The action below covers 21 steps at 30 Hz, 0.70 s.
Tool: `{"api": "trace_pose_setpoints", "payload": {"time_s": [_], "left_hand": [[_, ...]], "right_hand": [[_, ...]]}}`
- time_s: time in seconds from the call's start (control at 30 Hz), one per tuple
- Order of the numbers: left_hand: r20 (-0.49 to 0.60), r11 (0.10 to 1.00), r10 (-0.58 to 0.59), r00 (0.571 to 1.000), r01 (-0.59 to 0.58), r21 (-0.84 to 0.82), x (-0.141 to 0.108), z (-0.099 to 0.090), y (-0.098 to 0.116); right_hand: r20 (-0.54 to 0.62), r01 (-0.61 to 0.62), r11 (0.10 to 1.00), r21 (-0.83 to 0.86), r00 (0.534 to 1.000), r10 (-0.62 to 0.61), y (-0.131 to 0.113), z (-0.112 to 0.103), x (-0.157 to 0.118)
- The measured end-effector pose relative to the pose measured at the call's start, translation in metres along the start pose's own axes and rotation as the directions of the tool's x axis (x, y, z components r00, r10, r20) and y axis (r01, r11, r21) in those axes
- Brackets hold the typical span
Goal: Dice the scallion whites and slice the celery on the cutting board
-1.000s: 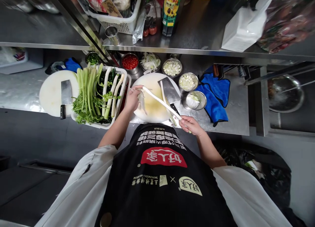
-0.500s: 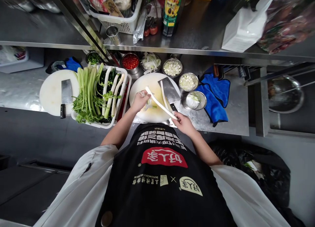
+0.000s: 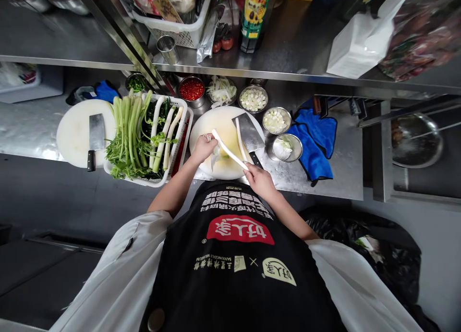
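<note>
Above the round white cutting board (image 3: pixel 205 123), a long white green onion stalk (image 3: pixel 230 153) slants between my hands. My left hand (image 3: pixel 204 147) is closed at its upper end, with a thin pale strip of skin (image 3: pixel 213 160) hanging beneath the fingers. The lower end is pinched in my right hand (image 3: pixel 260 180). On the board lie a second white stalk (image 3: pixel 240 139) and a cleaver (image 3: pixel 249 131), its black handle just beyond my right fingers. Green scraps show on the board under the held stalk.
Left stands a white basket (image 3: pixel 162 182) of celery and green onions, beside another board (image 3: pixel 72 135) with a cleaver (image 3: pixel 96 132). Metal bowls (image 3: pixel 299 152) of chopped vegetables line the back and right. A blue cloth (image 3: pixel 317 140) lies rightward. A steel shelf (image 3: pixel 288 74) overhangs the counter.
My right hand has moved left and slightly lower, bringing the stalk's lower end inward. My left hand has shifted slightly, and the pale strip now hangs lower below it.
</note>
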State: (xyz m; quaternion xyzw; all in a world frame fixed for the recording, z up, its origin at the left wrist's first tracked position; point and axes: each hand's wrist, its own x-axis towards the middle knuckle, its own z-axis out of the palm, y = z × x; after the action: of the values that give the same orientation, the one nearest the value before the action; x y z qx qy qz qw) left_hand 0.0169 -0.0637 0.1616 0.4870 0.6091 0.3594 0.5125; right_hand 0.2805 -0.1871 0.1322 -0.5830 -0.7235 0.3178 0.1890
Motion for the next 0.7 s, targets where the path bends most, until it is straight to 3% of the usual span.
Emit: {"api": "trace_pose_setpoints", "payload": {"time_s": [0.43, 0.7], "left_hand": [[0.002, 1.000, 0.010, 1.000, -0.010, 0.001, 0.005, -0.003, -0.001], [-0.048, 0.995, -0.010, 0.999, 0.015, 0.097, 0.005, -0.008, 0.002]], "right_hand": [[0.092, -0.002, 0.986, 0.169, 0.996, -0.014, -0.003, -0.008, 0.004], [0.126, 0.005, 0.991, 0.134, 0.992, -0.022, -0.004, -0.011, 0.005]]}}
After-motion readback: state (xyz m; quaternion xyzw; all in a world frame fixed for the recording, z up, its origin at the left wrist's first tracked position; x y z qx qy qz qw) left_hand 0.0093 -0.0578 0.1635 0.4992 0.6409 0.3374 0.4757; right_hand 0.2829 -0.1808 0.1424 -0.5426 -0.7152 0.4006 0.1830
